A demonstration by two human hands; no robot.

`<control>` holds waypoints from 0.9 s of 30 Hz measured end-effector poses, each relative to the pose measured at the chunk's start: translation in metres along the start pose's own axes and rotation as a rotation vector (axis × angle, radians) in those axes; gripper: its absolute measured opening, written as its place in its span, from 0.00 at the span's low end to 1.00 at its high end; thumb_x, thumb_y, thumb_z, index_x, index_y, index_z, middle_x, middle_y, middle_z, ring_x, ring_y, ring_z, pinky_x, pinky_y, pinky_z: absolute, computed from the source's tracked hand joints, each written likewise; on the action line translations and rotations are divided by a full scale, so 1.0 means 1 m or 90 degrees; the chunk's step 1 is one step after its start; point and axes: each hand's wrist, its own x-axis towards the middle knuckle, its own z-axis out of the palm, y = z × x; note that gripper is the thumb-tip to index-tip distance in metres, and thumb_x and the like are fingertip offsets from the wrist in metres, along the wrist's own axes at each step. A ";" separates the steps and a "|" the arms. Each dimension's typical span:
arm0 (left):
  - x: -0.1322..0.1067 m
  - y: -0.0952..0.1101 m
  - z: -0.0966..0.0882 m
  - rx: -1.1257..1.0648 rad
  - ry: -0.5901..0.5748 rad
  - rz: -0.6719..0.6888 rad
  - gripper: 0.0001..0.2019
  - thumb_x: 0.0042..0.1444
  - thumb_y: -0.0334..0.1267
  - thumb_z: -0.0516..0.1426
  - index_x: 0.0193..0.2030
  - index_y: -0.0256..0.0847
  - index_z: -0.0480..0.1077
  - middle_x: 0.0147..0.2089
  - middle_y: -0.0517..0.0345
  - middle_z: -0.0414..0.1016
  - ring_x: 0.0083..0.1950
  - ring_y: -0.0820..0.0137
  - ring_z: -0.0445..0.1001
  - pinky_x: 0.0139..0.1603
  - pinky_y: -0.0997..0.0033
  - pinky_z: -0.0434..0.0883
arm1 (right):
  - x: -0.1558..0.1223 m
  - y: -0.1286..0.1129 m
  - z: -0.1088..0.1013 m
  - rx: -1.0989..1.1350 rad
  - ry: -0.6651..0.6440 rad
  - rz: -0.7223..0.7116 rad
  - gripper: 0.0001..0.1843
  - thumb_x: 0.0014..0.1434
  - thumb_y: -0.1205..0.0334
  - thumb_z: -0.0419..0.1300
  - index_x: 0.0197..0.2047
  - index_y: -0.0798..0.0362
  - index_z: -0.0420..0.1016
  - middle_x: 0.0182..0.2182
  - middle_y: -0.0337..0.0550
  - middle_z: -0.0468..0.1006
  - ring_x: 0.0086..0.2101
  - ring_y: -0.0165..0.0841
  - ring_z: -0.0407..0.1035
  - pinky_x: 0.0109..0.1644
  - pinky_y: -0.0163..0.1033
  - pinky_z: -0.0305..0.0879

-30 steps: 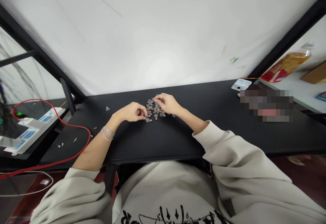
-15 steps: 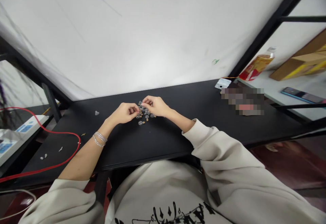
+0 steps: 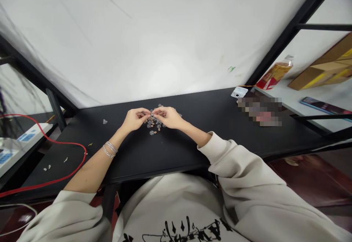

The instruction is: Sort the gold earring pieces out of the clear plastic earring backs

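Black tabletop (image 3: 170,154) spreads beneath the fingers and out to both sides. Both forearms reach in from the near edge, pale sleeves pushed up, angling inward until the hands almost meet. A red cable (image 3: 63,143) loops well to the left of the fingers. The left hand (image 3: 136,120) is bent at the wrist with its fingertips pointing right; the right hand (image 3: 167,117) mirrors it, back upward, fingertips pointing left. Directly below and around the fingers lies a pile of small clear bottles (image 3: 151,125) with tan stoppers, their axes running various ways. A silver bracelet (image 3: 110,149) circles the left wrist, behind the fingers. Just nearer the person than the fingers, a single bottle (image 3: 152,133) lies on its side, long axis roughly left to right, stoppered end right. Thumb and forefinger of each hand form a narrow pinch, tips nearly touching at something small and clear; which hand grips it is too small to tell.
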 end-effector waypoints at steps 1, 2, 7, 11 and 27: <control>0.000 0.000 0.002 -0.034 0.003 -0.011 0.14 0.52 0.45 0.65 0.38 0.35 0.78 0.30 0.51 0.80 0.26 0.69 0.76 0.30 0.70 0.74 | 0.000 0.000 0.000 0.004 0.002 0.005 0.10 0.59 0.66 0.60 0.43 0.56 0.80 0.39 0.46 0.82 0.38 0.31 0.78 0.47 0.37 0.73; 0.000 0.001 0.004 -0.066 0.006 -0.020 0.15 0.51 0.45 0.66 0.38 0.34 0.77 0.29 0.51 0.80 0.26 0.68 0.77 0.29 0.69 0.75 | 0.001 0.001 0.000 0.014 0.003 0.011 0.10 0.59 0.66 0.61 0.43 0.56 0.80 0.39 0.46 0.82 0.39 0.32 0.78 0.47 0.38 0.74; -0.001 0.008 0.009 -0.154 0.027 -0.037 0.17 0.48 0.45 0.68 0.37 0.32 0.78 0.26 0.52 0.79 0.24 0.68 0.76 0.26 0.70 0.75 | 0.004 0.009 -0.001 0.100 0.017 0.051 0.10 0.57 0.63 0.63 0.42 0.56 0.79 0.39 0.46 0.82 0.40 0.34 0.78 0.49 0.40 0.74; -0.001 0.014 0.009 -0.186 0.028 -0.053 0.18 0.46 0.46 0.69 0.36 0.31 0.79 0.24 0.52 0.78 0.22 0.69 0.75 0.22 0.71 0.73 | 0.005 0.010 -0.002 0.165 0.030 0.076 0.13 0.54 0.59 0.67 0.41 0.56 0.79 0.39 0.47 0.82 0.40 0.34 0.77 0.50 0.41 0.73; -0.002 0.018 0.008 -0.195 0.067 -0.010 0.16 0.47 0.45 0.69 0.36 0.33 0.80 0.23 0.53 0.78 0.22 0.69 0.75 0.19 0.73 0.72 | 0.005 0.004 -0.007 0.268 -0.014 0.091 0.18 0.52 0.56 0.69 0.43 0.57 0.79 0.36 0.45 0.82 0.36 0.30 0.75 0.43 0.36 0.71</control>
